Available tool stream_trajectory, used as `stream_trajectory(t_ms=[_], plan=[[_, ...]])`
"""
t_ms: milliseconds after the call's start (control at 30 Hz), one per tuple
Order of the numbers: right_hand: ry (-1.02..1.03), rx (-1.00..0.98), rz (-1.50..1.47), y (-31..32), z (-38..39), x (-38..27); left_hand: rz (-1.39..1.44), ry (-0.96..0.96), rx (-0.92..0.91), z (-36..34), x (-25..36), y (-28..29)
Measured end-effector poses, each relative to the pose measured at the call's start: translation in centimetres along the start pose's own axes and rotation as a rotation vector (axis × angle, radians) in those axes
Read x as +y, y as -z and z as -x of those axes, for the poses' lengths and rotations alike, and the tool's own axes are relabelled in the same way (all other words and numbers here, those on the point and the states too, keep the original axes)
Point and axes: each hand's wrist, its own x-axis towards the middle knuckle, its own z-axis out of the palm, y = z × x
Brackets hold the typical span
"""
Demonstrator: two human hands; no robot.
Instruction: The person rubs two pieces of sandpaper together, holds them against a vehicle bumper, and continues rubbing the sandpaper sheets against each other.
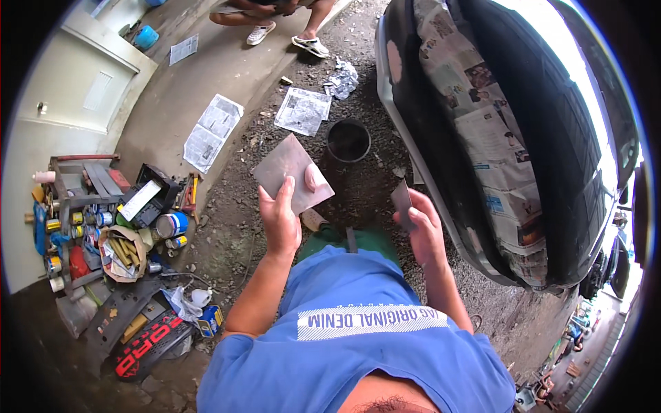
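My left hand (281, 224) holds up a square grey flat board (281, 165), with its thumb and fingers along the near edge. A dollop of pinkish putty (315, 179) sits on the board toward its right side. In my right hand (425, 227) is a thin grey spreader (400, 199), gripped at its edge and held upright, apart from the board. Beside my right hand stands a dark car (441, 110), whose window area is masked with newspaper (497, 148). Pale patches show on its side.
A black bucket (348, 140) stands on the gravel ahead. Newspaper sheets (303, 110) lie about. At left are a cluttered shelf of cans (89, 180), a paper sack (122, 274) and a dark grille (153, 344). Another person (272, 10) crouches at the far edge.
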Motion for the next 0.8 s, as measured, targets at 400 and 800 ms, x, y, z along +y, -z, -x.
stream_trajectory(t_ms=[400,800], plan=[[0.978,-0.262,0.985,-10.1,-12.4,-12.9,-0.168,-0.571,0.131,-8.1,4.7,-8.6],[0.313,-0.719,0.296,-5.4,-28.3,-11.1,-0.231,-0.821,0.129,-18.5,4.3,-17.4]])
